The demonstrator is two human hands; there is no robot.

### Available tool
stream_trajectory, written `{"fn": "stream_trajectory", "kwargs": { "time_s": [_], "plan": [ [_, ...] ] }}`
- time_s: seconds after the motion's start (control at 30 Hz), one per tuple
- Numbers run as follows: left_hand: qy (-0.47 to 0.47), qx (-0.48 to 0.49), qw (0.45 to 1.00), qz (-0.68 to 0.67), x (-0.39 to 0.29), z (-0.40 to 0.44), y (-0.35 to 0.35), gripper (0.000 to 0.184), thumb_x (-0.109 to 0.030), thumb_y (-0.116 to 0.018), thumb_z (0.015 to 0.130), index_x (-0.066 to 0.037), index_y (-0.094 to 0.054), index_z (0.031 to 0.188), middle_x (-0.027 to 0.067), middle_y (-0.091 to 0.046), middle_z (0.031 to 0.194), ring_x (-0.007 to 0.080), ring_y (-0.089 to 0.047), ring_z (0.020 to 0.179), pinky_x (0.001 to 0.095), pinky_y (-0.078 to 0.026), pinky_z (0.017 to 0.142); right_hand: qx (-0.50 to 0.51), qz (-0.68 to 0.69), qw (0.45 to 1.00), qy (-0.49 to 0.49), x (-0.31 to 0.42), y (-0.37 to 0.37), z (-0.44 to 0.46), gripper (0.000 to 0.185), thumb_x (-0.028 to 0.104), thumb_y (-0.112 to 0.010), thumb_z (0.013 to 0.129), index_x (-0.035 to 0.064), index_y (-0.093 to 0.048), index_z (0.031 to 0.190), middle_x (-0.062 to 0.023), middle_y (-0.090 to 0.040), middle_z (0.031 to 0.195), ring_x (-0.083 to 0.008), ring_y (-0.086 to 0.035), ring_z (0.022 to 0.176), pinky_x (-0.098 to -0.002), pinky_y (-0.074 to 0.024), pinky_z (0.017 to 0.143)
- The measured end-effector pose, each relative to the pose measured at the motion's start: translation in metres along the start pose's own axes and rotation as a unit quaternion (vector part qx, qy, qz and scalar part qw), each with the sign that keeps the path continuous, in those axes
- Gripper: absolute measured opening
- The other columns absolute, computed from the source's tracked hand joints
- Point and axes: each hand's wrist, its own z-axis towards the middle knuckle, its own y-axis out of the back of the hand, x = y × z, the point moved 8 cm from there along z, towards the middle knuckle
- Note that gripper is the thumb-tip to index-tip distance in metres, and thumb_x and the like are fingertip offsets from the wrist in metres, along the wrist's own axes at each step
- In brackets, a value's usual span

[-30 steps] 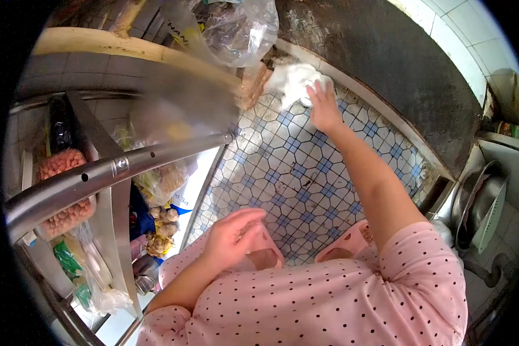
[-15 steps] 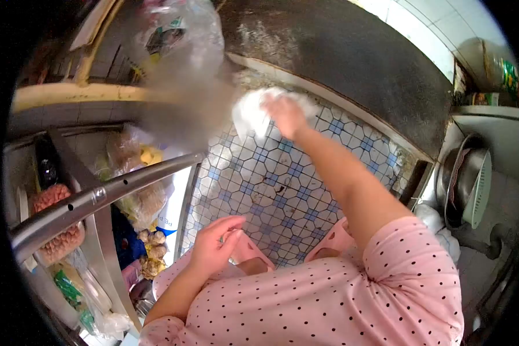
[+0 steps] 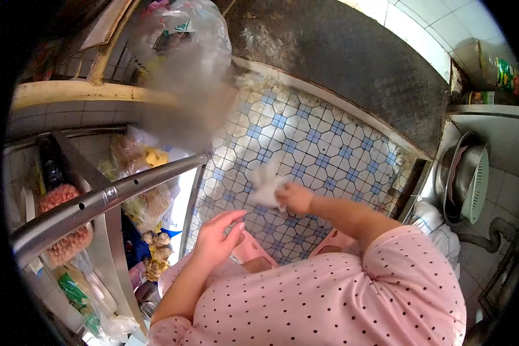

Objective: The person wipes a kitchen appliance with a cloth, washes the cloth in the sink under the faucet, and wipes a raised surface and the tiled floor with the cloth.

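Observation:
My right hand [image 3: 296, 198] is closed on a crumpled white cloth [image 3: 266, 190], blurred by motion; whether it is fabric or paper I cannot tell. The cloth is over the tiled floor [image 3: 305, 144], and whether it touches the tiles is unclear. Close to my body, my left hand [image 3: 218, 235] holds nothing, its fingers stretched and the thumb apart. Below both hands, pink clogs [image 3: 252, 251] on my feet show in part.
On the left, a metal rack [image 3: 106, 196] holds bagged food, a pack of pink-brown nuts [image 3: 63, 222] and garlic bulbs [image 3: 157, 254]. A clear plastic bag [image 3: 184, 46] hangs above. A dark ledge [image 3: 340, 63] runs across the back. Metal basins [image 3: 460, 179] stand at right.
My right hand has drawn the white cloth back from near the dark ledge to the middle of the floor, closer to me. My left hand has barely moved.

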Motion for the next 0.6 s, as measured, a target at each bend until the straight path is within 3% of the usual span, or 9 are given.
{"fn": "stream_trajectory", "kwargs": {
  "time_s": [0.1, 0.17, 0.2, 0.23, 0.3, 0.33, 0.43, 0.5, 0.6],
  "plan": [
    [-0.006, 0.008, 1.000, -0.005, -0.001, 0.000, 0.001, 0.027, -0.003, -0.063, 0.089, -0.001, -0.064, 0.116, 0.0138, -0.065, 0.107, 0.0208, -0.066, 0.090, 0.0300, -0.056, 0.074, 0.010, -0.080, 0.991, 0.111, 0.047, 0.019, 0.022, 0.029, 0.014, -0.060, 0.079, 0.0089, -0.062, 0.107, -0.0131, -0.060, 0.107, -0.0342, -0.056, 0.105, -0.0437, -0.0484, 0.092],
    [-0.006, 0.011, 1.000, -0.008, 0.001, -0.002, 0.000, 0.027, -0.003, -0.063, 0.089, -0.001, -0.065, 0.116, 0.0138, -0.065, 0.107, 0.0208, -0.066, 0.090, 0.0299, -0.056, 0.074, -0.098, -0.089, 0.988, 0.081, 0.050, 0.094, 0.025, 0.040, 0.011, -0.062, 0.075, 0.0139, -0.062, 0.115, -0.0107, -0.060, 0.107, -0.0344, -0.054, 0.105, -0.0425, -0.0470, 0.092],
    [-0.001, 0.011, 1.000, -0.014, 0.000, -0.004, 0.000, 0.027, -0.004, -0.063, 0.089, -0.002, -0.065, 0.115, 0.0137, -0.066, 0.107, 0.0209, -0.066, 0.091, 0.0302, -0.055, 0.075, -0.233, -0.081, 0.962, 0.114, 0.034, 0.127, 0.025, 0.047, 0.009, -0.065, 0.072, 0.0174, -0.060, 0.119, -0.0111, -0.060, 0.108, -0.0351, -0.054, 0.103, -0.0424, -0.0476, 0.089],
    [0.005, 0.010, 1.000, -0.020, 0.000, -0.007, 0.001, 0.027, -0.004, -0.064, 0.088, -0.002, -0.065, 0.115, 0.0135, -0.066, 0.108, 0.0211, -0.066, 0.091, 0.0305, -0.055, 0.075, -0.216, -0.078, 0.973, -0.003, 0.004, 0.160, 0.034, 0.041, 0.016, -0.066, 0.078, 0.0164, -0.060, 0.119, -0.0125, -0.059, 0.113, -0.0366, -0.055, 0.105, -0.0438, -0.0440, 0.099],
    [-0.007, 0.009, 1.000, -0.014, 0.002, -0.009, 0.002, 0.027, -0.006, -0.064, 0.088, -0.002, -0.065, 0.115, 0.0133, -0.066, 0.107, 0.0215, -0.066, 0.092, 0.0311, -0.054, 0.078, -0.326, -0.174, 0.925, -0.086, -0.061, 0.213, 0.043, 0.044, 0.025, -0.064, 0.083, 0.0141, -0.058, 0.125, -0.0146, -0.050, 0.135, -0.0394, -0.045, 0.121, -0.0496, -0.0369, 0.106],
    [-0.014, 0.008, 1.000, -0.009, 0.003, -0.010, 0.002, 0.028, -0.007, -0.065, 0.088, -0.003, -0.065, 0.115, 0.0132, -0.067, 0.107, 0.0218, -0.066, 0.092, 0.0315, -0.054, 0.079, -0.374, -0.301, 0.872, -0.099, -0.058, 0.235, 0.038, 0.046, 0.021, -0.065, 0.081, 0.0120, -0.058, 0.126, -0.0150, -0.046, 0.141, -0.0411, -0.041, 0.126, -0.0498, -0.0362, 0.105],
    [-0.004, 0.003, 1.000, -0.002, 0.013, -0.013, -0.001, 0.028, -0.008, -0.065, 0.087, -0.003, -0.065, 0.115, 0.0133, -0.067, 0.107, 0.0226, -0.067, 0.092, 0.0322, -0.053, 0.082, -0.356, -0.241, 0.891, -0.148, -0.070, 0.213, 0.061, 0.045, 0.029, -0.063, 0.084, 0.0123, -0.058, 0.127, -0.0155, -0.039, 0.147, -0.0428, -0.032, 0.134, -0.0538, -0.0291, 0.110],
    [0.000, 0.002, 1.000, -0.003, 0.011, -0.012, -0.001, 0.029, -0.007, -0.065, 0.087, -0.003, -0.065, 0.116, 0.0133, -0.067, 0.107, 0.0227, -0.067, 0.092, 0.0321, -0.052, 0.082, -0.243, -0.211, 0.940, -0.111, -0.033, 0.174, 0.070, 0.054, 0.034, -0.063, 0.085, 0.0155, -0.054, 0.135, -0.0130, -0.041, 0.144, -0.0377, -0.029, 0.138, -0.0580, -0.0231, 0.113],
    [0.006, 0.001, 1.000, -0.001, 0.009, -0.010, 0.000, 0.029, -0.007, -0.065, 0.087, -0.004, -0.065, 0.116, 0.0132, -0.067, 0.106, 0.0228, -0.066, 0.091, 0.0322, -0.052, 0.082, -0.170, -0.115, 0.979, -0.002, 0.014, 0.075, 0.062, 0.051, 0.027, -0.070, 0.075, 0.0154, -0.062, 0.124, -0.0085, -0.046, 0.139, -0.0357, -0.030, 0.138, -0.0575, -0.0232, 0.113]
  ]
}}
